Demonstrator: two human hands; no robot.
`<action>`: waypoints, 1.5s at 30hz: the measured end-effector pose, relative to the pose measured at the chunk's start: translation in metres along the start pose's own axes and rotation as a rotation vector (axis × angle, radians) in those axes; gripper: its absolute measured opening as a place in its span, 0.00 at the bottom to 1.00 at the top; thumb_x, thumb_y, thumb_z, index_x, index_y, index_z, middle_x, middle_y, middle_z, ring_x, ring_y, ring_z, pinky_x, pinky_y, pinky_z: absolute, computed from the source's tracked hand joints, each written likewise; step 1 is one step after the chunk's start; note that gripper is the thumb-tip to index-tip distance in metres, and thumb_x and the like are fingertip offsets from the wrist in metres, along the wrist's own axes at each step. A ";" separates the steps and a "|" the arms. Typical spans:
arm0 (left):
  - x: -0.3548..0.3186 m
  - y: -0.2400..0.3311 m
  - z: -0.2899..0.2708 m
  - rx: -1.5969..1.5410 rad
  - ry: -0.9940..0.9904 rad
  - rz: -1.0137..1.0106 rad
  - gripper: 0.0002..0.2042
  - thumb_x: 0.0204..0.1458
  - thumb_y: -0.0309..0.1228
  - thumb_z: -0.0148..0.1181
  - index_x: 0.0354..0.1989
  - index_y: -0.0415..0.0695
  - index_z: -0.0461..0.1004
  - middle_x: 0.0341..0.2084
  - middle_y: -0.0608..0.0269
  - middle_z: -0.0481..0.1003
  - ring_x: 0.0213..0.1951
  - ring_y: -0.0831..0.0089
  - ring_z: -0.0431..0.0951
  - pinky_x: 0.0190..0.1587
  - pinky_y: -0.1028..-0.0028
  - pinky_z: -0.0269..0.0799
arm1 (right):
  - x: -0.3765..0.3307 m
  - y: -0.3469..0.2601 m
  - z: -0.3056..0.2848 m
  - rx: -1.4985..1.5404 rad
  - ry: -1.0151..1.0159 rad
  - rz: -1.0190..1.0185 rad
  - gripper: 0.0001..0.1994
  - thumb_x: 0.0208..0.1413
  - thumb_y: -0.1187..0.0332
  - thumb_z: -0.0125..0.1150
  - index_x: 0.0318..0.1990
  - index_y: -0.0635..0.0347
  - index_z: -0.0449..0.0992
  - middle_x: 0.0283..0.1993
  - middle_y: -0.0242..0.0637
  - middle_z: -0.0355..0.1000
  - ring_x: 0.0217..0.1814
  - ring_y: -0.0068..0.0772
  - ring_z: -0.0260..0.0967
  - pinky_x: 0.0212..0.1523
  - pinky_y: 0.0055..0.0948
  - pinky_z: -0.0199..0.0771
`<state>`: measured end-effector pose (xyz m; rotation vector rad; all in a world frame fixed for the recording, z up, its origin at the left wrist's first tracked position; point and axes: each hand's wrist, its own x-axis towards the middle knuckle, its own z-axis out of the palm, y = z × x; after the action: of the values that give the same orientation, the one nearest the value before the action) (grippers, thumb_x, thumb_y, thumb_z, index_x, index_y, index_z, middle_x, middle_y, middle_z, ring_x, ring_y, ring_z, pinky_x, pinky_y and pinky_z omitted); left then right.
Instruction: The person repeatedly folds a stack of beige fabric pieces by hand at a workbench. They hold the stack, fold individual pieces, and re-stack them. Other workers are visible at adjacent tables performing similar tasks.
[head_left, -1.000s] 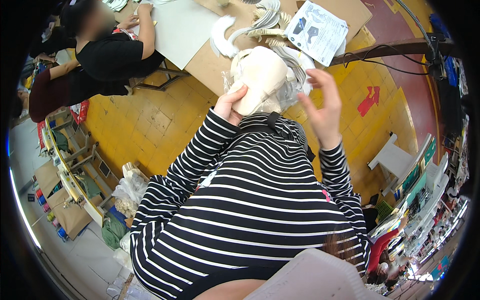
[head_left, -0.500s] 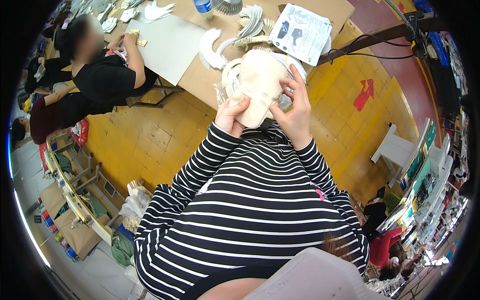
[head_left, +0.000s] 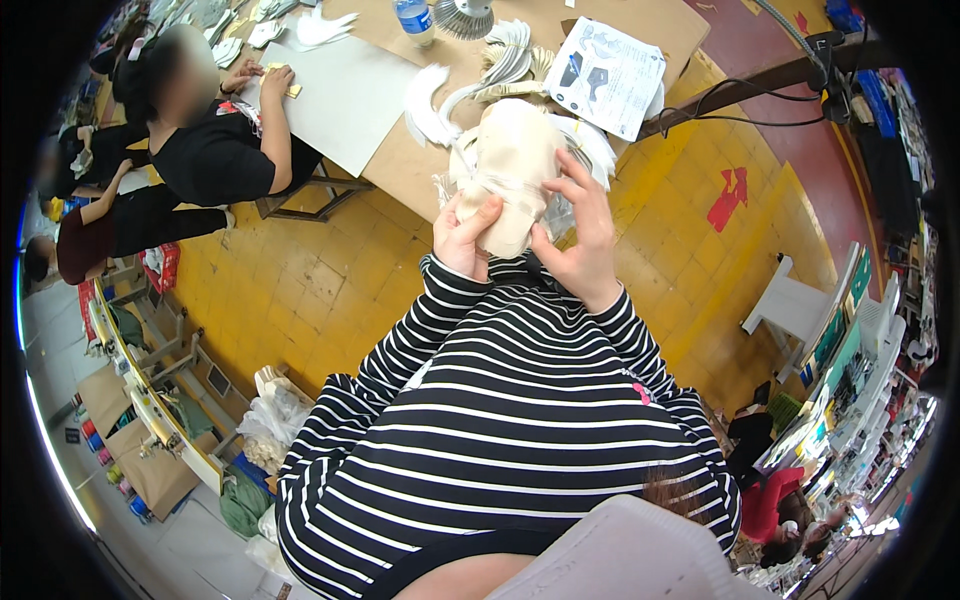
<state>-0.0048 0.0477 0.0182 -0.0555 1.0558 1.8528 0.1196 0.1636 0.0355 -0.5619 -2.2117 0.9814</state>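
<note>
A bundle of cream fabric pieces (head_left: pixel 519 140), with a pale strip wrapped around its narrow middle, is held upright in front of my chest. My left hand (head_left: pixel 462 238) is closed around its lower left side, the thumb lying on its face. On the other side, my right hand (head_left: pixel 583 235) has bent, parted fingers against the bundle's edge, its thumb low beside the bottom end. Behind the bundle, at the near edge of the table (head_left: pixel 400 175), clear plastic and more pale pieces show in part.
Curved white pieces (head_left: pixel 430 108), stacked pale strips (head_left: pixel 508 50), a printed sheet (head_left: pixel 606 78), a bottle (head_left: pixel 413 20) and a lamp (head_left: pixel 463 15) are on the table. A co-worker (head_left: pixel 215 150) works at the left by a grey board (head_left: pixel 345 95). Cables (head_left: pixel 740 95) run along a bar at right.
The bundle has tilted and dropped slightly in my hands. My right fingers have shifted lower and closer along its edge. The co-worker's arms have moved at the board.
</note>
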 end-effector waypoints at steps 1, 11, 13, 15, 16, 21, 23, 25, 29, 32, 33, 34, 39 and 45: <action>0.000 0.000 0.000 -0.014 0.001 -0.005 0.23 0.55 0.26 0.64 0.58 0.34 0.67 0.48 0.53 0.76 0.48 0.66 0.79 0.53 0.67 0.75 | -0.001 0.001 0.005 0.015 0.028 0.006 0.21 0.42 0.75 0.65 0.48 0.61 0.73 0.65 0.49 0.65 0.62 0.50 0.66 0.62 0.42 0.66; 0.004 0.001 -0.006 0.072 -0.060 -0.019 0.22 0.58 0.28 0.61 0.59 0.32 0.65 0.50 0.51 0.76 0.50 0.65 0.79 0.54 0.67 0.75 | -0.003 0.001 0.014 0.015 0.186 0.056 0.16 0.41 0.78 0.64 0.42 0.62 0.74 0.59 0.48 0.71 0.54 0.49 0.72 0.54 0.39 0.73; 0.005 0.001 -0.008 0.070 -0.064 -0.034 0.22 0.58 0.28 0.61 0.59 0.33 0.65 0.50 0.52 0.76 0.50 0.65 0.79 0.54 0.67 0.75 | -0.003 0.001 0.015 0.042 0.178 0.100 0.18 0.43 0.78 0.64 0.44 0.62 0.73 0.59 0.48 0.70 0.55 0.48 0.72 0.55 0.39 0.72; 0.004 0.003 -0.008 0.060 -0.074 -0.026 0.22 0.58 0.28 0.60 0.59 0.33 0.65 0.50 0.52 0.75 0.50 0.65 0.79 0.54 0.67 0.75 | -0.005 0.002 0.017 0.124 0.143 0.183 0.21 0.46 0.76 0.64 0.50 0.61 0.70 0.60 0.46 0.69 0.57 0.45 0.70 0.57 0.39 0.70; 0.002 0.004 -0.008 0.049 -0.079 -0.013 0.22 0.58 0.28 0.60 0.59 0.33 0.65 0.51 0.52 0.75 0.50 0.65 0.78 0.54 0.67 0.75 | -0.006 0.005 0.018 0.398 0.157 0.331 0.24 0.48 0.75 0.64 0.54 0.60 0.67 0.60 0.45 0.68 0.59 0.43 0.69 0.58 0.40 0.69; -0.010 -0.001 -0.010 0.044 -0.149 0.120 0.24 0.55 0.24 0.63 0.60 0.36 0.64 0.49 0.54 0.75 0.51 0.66 0.77 0.56 0.66 0.73 | -0.002 0.007 0.001 1.549 0.030 0.848 0.34 0.58 0.67 0.64 0.68 0.52 0.51 0.64 0.41 0.61 0.65 0.34 0.60 0.63 0.42 0.63; -0.009 -0.006 -0.018 0.166 -0.256 0.105 0.26 0.51 0.22 0.66 0.59 0.37 0.63 0.50 0.55 0.74 0.53 0.67 0.75 0.57 0.65 0.72 | 0.003 0.003 -0.001 1.367 0.034 0.793 0.36 0.55 0.71 0.67 0.68 0.56 0.53 0.61 0.42 0.65 0.62 0.33 0.64 0.61 0.37 0.67; -0.010 -0.007 -0.024 0.251 -0.383 0.093 0.27 0.48 0.22 0.70 0.56 0.39 0.64 0.51 0.54 0.74 0.55 0.68 0.74 0.59 0.64 0.69 | 0.007 0.002 -0.004 1.262 0.046 0.736 0.37 0.53 0.73 0.68 0.68 0.59 0.53 0.59 0.41 0.67 0.61 0.32 0.66 0.60 0.34 0.68; -0.021 0.016 -0.015 -0.110 -0.526 -0.273 0.49 0.50 0.61 0.61 0.72 0.43 0.46 0.65 0.49 0.60 0.64 0.56 0.65 0.65 0.54 0.63 | 0.004 -0.008 -0.011 1.259 -0.031 0.607 0.38 0.50 0.79 0.68 0.68 0.60 0.54 0.58 0.39 0.69 0.60 0.32 0.69 0.61 0.30 0.68; -0.028 0.017 -0.001 -0.005 -0.635 -0.224 0.53 0.48 0.67 0.57 0.73 0.44 0.42 0.68 0.48 0.55 0.66 0.54 0.61 0.65 0.47 0.61 | 0.004 -0.019 -0.006 1.140 -0.053 0.539 0.37 0.51 0.78 0.68 0.67 0.60 0.55 0.60 0.39 0.66 0.63 0.30 0.64 0.62 0.30 0.66; -0.024 0.015 -0.003 -0.023 -0.653 -0.251 0.53 0.48 0.68 0.57 0.73 0.44 0.42 0.68 0.48 0.53 0.66 0.53 0.61 0.65 0.45 0.61 | 0.005 -0.022 -0.005 1.110 -0.034 0.516 0.37 0.51 0.78 0.68 0.67 0.60 0.56 0.61 0.39 0.65 0.63 0.29 0.63 0.62 0.29 0.65; -0.018 0.013 -0.006 -0.041 -0.670 -0.278 0.54 0.47 0.68 0.56 0.73 0.44 0.42 0.69 0.48 0.52 0.67 0.52 0.60 0.64 0.43 0.61 | 0.006 -0.024 -0.007 1.090 -0.038 0.512 0.35 0.53 0.77 0.68 0.66 0.60 0.57 0.62 0.39 0.63 0.65 0.29 0.61 0.63 0.30 0.63; -0.011 0.019 -0.004 -0.044 -0.719 -0.338 0.43 0.50 0.49 0.64 0.69 0.37 0.52 0.61 0.43 0.64 0.60 0.53 0.69 0.62 0.48 0.66 | 0.004 -0.008 -0.016 0.505 -0.012 0.262 0.35 0.47 0.71 0.72 0.63 0.60 0.62 0.63 0.39 0.61 0.63 0.35 0.62 0.63 0.34 0.62; -0.010 0.013 -0.003 -0.040 -0.648 -0.403 0.40 0.51 0.41 0.63 0.68 0.35 0.53 0.58 0.41 0.67 0.57 0.51 0.72 0.61 0.56 0.68 | 0.009 -0.001 -0.021 0.366 0.061 0.146 0.32 0.42 0.69 0.75 0.57 0.61 0.69 0.55 0.37 0.64 0.53 0.34 0.65 0.55 0.32 0.66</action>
<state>-0.0108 0.0365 0.0291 0.2735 0.5056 1.3770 0.1279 0.1783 0.0504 -0.5784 -1.8948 1.3875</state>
